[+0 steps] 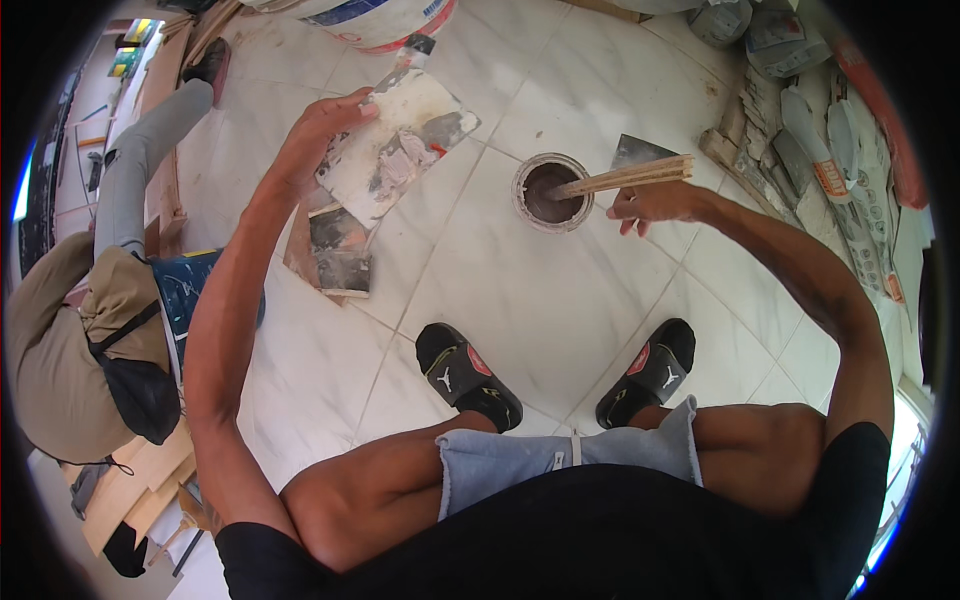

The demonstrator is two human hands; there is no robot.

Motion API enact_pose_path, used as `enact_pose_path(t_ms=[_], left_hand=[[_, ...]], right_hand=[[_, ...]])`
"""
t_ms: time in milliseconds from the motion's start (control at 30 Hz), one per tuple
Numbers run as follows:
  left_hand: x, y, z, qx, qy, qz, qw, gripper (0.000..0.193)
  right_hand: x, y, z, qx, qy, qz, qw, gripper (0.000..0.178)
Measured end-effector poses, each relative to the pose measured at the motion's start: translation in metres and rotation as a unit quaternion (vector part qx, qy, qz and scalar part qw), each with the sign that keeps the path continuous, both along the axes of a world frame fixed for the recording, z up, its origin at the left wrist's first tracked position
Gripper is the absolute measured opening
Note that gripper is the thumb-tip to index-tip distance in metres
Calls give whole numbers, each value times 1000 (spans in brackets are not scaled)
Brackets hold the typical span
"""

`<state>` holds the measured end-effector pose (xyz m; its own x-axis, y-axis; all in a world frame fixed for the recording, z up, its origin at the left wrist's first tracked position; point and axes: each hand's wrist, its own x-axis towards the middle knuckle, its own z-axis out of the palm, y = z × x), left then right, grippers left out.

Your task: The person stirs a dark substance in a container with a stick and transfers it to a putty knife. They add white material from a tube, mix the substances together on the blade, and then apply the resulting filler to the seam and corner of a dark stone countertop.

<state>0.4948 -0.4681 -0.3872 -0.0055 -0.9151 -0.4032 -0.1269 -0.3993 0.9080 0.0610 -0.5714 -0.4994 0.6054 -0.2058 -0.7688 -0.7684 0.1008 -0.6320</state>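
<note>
My left hand (335, 118) is closed on the edge of a thin white board (400, 150), smeared with grey and pinkish paste. Below the board, more dark and smeared flat pieces (340, 250) lie on the floor. A round open can (519, 212) holds dark brown stuff, and a wooden stick (625, 178) leans out of it to the right. My right hand (652, 203) is beside the can, under the stick's outer end, with its fingers curled. Just beyond the stick shows a dark flat blade-like piece (640, 150). Whatever my right fingers hold is hidden.
A white bucket (390, 35) stands at the far side. At the right are bags (785, 40), wood scraps (745, 135) and long packages (830, 150). Another person in grey trousers (140, 160) is at the left, near boards (140, 490). My sandalled feet (455, 370) rest on the tiles.
</note>
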Motion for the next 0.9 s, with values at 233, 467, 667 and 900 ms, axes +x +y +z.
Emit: enact_pose_path(t_ms=[233,467,667,900], left_hand=[[81,72,-13,93,52,126,986,47],[152,158,-87,162,58,251,953,42],[164,180,-119,212,79,264,937,40],[171,180,-132,224,111,275,928,39]], right_hand=[[34,43,-2,36,-96,-51,993,73],[87,30,-7,9,-101,-82,992,63],[164,18,-26,15,-159,-104,982,66],[230,42,-42,81,-122,-157,977,69]])
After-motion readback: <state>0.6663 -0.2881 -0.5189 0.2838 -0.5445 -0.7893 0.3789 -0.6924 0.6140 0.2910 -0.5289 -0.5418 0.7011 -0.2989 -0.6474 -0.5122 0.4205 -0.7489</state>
